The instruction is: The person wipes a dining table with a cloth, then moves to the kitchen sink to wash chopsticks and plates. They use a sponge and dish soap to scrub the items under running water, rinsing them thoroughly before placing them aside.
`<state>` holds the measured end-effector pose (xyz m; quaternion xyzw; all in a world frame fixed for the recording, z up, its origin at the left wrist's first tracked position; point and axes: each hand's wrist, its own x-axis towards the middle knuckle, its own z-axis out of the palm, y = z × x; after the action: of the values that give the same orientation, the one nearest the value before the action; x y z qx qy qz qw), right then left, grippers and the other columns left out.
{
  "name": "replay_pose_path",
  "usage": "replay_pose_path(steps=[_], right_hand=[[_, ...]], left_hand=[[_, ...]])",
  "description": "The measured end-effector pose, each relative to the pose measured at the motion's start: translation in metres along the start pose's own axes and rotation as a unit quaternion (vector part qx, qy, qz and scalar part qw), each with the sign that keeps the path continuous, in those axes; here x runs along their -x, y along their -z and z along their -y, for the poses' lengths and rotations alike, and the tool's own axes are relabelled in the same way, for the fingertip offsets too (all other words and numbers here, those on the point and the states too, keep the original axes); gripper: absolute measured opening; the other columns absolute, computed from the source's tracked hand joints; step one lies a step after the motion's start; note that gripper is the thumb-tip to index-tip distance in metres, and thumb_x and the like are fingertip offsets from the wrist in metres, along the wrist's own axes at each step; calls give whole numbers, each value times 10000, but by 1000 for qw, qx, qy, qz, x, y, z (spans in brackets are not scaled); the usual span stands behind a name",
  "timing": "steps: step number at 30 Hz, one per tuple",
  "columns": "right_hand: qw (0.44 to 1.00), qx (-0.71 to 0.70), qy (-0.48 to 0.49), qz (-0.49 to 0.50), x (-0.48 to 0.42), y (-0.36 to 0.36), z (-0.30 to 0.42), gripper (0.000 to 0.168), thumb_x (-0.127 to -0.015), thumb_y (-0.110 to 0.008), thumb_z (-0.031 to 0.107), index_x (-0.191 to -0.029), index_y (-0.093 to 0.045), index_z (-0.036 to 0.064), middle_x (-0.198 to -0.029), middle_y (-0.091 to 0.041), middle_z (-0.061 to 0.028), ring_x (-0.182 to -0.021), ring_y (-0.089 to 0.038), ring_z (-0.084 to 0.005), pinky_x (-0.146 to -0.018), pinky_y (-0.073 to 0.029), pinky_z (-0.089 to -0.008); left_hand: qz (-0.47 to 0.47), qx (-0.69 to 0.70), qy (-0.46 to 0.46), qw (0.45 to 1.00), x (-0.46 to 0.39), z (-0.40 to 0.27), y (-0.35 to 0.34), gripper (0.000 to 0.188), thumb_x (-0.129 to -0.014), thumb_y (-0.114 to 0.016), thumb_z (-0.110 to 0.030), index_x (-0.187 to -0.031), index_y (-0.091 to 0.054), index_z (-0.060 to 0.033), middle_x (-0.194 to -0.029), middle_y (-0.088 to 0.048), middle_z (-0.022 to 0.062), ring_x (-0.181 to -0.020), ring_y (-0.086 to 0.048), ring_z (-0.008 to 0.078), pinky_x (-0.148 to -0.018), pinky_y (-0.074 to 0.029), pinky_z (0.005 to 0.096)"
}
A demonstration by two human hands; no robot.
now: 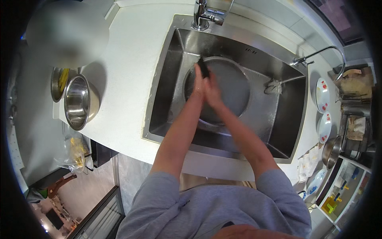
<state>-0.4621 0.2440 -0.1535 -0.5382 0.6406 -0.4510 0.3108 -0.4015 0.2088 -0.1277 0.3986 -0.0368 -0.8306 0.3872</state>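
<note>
My left hand (198, 82) and my right hand (213, 92) meet over the stainless steel sink (262, 110), palms towards each other. Between their fingers they hold a dark, narrow object (203, 67), its upper end sticking out past the fingertips. Whether it is a handle joined to the pan below cannot be told. Under my hands a round, grey metal pan (232, 86) lies on the sink floor, its surface wet. Motion blurs my right hand, and both forearms cover part of the pan's near left side.
A chrome faucet (200, 15) rises behind the sink, with a thin curved tap (322, 51) at right. A crumpled cloth (273, 87) lies in the sink. Steel bowls (78, 102) stand on the left counter edge; floral plates (323, 95) line the right side.
</note>
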Motion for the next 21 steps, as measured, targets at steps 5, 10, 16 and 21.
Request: replay_pose_path(steps=[5, 10, 16, 21], right_hand=[[972, -42, -154, 170, -27, 34, -38, 557, -917, -273, 458, -1223, -423, 18, -1148, -506, -185, -1127, -439, -281, -971, -292, -337], [961, 79, -57, 257, -44, 70, -92, 426, -911, -334, 345, -1132, -524, 34, -1116, -534, -209, -1022, -514, -322, -875, -374, -412], [893, 336, 147, 261, -18, 93, 24, 327, -825, -502, 317, -1076, -578, 123, -1064, -579, -119, -993, -538, -307, -881, -388, -403], [923, 315, 93, 202, -104, 192, 82, 297, -794, -541, 304, -1025, -607, 130, -999, -608, -101, -933, -570, -296, -846, -419, -402]], left_hand=[[67, -20, 9, 998, 8, 4, 1, 952, -682, -273, -809, -1241, -401, -50, -1204, -472, 117, -1134, -396, 244, -974, -279, 369], [35, -27, -57, 997, 5, -7, -2, 684, -761, -475, -614, -1125, -505, -36, -1085, -557, 105, -1020, -481, 241, -898, -334, 357], [-22, -4, -58, 998, -9, -3, 44, 122, -801, -580, -145, -809, -568, -24, -771, -579, 84, -724, -564, 215, -691, -449, 348], [-10, -119, -109, 987, 16, -5, 16, 180, -764, -631, -115, -883, -577, 9, -738, -598, 91, -671, -596, 199, -616, -473, 331]])
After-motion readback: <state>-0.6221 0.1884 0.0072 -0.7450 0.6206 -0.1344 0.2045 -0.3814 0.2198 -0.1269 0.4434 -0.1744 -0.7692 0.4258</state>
